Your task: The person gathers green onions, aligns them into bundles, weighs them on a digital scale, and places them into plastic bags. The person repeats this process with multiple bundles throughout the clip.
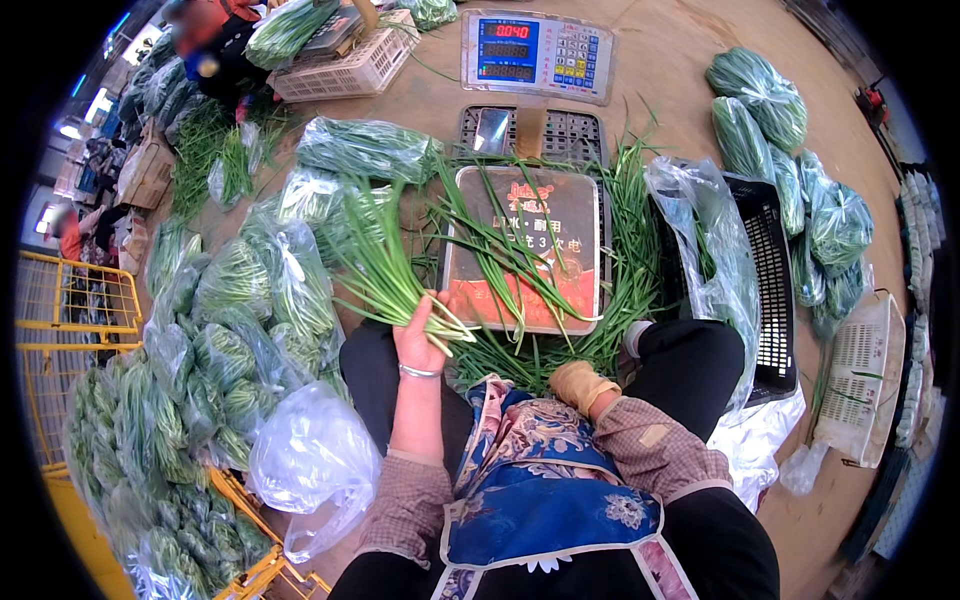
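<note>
My left hand grips a bunch of green chives by their pale stem ends. The leaves fan up and away to the left of a digital platform scale. On the scale's plate lie several loose chive stalks. My right hand, in a tan glove, rests low by my blue floral apron. It is beside the loose chives heaped at the scale's front, and its fingers are too hidden to tell if they hold anything.
Bagged greens pile up at left. A lit scale display stands at the back, a phone below it. At right are a black crate with a plastic bag over its side, more bagged greens and a white crate.
</note>
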`<move>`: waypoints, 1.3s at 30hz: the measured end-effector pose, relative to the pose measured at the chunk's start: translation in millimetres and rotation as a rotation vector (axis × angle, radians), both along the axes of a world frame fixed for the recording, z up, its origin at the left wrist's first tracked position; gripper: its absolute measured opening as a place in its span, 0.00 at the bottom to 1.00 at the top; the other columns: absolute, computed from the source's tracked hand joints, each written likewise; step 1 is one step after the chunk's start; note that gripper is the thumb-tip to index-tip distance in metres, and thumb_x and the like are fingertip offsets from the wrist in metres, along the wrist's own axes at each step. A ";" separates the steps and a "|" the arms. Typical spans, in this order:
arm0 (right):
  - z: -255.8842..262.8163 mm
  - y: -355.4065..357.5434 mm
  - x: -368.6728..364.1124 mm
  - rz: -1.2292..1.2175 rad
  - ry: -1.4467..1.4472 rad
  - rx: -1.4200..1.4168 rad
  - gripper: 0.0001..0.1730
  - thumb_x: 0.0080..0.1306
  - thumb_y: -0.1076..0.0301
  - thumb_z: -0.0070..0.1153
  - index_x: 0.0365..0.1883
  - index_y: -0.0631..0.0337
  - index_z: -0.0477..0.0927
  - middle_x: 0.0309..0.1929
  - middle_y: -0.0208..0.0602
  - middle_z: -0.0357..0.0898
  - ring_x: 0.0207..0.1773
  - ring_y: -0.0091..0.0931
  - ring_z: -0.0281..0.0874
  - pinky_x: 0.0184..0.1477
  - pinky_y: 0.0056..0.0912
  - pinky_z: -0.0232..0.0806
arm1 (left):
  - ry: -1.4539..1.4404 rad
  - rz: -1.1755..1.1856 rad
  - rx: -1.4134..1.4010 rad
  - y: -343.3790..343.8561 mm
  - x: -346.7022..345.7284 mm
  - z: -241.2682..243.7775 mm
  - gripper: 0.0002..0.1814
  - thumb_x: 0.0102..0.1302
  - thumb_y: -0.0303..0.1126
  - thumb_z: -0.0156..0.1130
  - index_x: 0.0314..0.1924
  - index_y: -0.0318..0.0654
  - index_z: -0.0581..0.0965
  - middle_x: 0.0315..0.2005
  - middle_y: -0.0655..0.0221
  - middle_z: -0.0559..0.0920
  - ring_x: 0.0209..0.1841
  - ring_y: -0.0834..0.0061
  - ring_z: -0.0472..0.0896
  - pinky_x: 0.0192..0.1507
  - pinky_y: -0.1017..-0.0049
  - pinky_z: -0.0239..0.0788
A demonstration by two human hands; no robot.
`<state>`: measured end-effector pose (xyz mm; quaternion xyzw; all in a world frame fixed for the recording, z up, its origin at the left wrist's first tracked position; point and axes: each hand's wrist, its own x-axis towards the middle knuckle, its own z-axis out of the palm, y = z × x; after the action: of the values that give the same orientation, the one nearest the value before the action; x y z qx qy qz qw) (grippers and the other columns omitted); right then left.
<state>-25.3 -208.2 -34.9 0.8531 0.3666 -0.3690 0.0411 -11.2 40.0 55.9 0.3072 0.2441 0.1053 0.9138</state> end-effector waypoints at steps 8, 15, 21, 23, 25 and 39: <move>45.2 23.2 75.3 -0.643 -0.149 0.432 0.17 0.56 0.54 0.49 0.31 0.61 0.76 0.28 0.47 0.77 0.34 0.41 0.75 0.35 0.41 0.66 | -0.071 -0.046 -0.250 -1.9 -3.2 -12.9 0.12 0.62 0.27 0.52 0.46 0.37 0.68 0.29 0.70 0.72 0.22 0.84 0.65 0.22 0.85 0.58; 32.6 62.4 85.0 -0.531 -0.144 0.376 0.17 0.54 0.58 0.50 0.33 0.62 0.76 0.34 0.50 0.76 0.40 0.41 0.74 0.41 0.42 0.65 | -0.016 -0.055 -0.083 -10.2 -6.0 -13.9 0.14 0.62 0.25 0.51 0.49 0.36 0.67 0.28 0.70 0.71 0.22 0.84 0.65 0.22 0.84 0.59; 40.3 60.2 87.2 -0.757 -0.107 0.468 0.17 0.53 0.56 0.52 0.29 0.63 0.78 0.33 0.50 0.76 0.39 0.41 0.75 0.39 0.39 0.67 | 0.095 -0.006 0.031 -11.3 -6.0 -18.7 0.12 0.60 0.24 0.54 0.44 0.37 0.68 0.29 0.68 0.73 0.24 0.83 0.69 0.24 0.83 0.63; 51.4 62.4 85.2 -0.695 -0.112 0.431 0.17 0.53 0.56 0.52 0.27 0.64 0.77 0.32 0.50 0.76 0.38 0.41 0.74 0.38 0.39 0.67 | 0.094 -0.017 0.033 -11.6 -10.2 -15.7 0.11 0.60 0.24 0.54 0.43 0.37 0.68 0.28 0.68 0.73 0.24 0.83 0.69 0.24 0.82 0.64; 33.4 59.1 85.5 -0.673 -0.143 0.435 0.19 0.53 0.55 0.53 0.26 0.65 0.77 0.32 0.51 0.76 0.36 0.42 0.74 0.36 0.41 0.66 | 0.087 -0.029 0.034 -14.2 -12.8 -6.5 0.10 0.60 0.24 0.54 0.42 0.37 0.69 0.28 0.68 0.74 0.24 0.83 0.70 0.23 0.82 0.64; 83.7 58.6 54.9 -1.011 0.087 1.230 0.11 0.61 0.64 0.51 0.36 0.64 0.73 0.23 0.35 0.74 0.24 0.22 0.71 0.26 0.26 0.63 | 0.185 -0.152 0.080 -30.8 -13.5 -15.6 0.08 0.58 0.27 0.58 0.38 0.37 0.71 0.30 0.67 0.77 0.23 0.82 0.73 0.22 0.82 0.68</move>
<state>29.6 -149.6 48.8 0.7706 0.0744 -0.1076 -0.6238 -24.7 9.2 40.2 0.3694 0.2991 0.0166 0.8797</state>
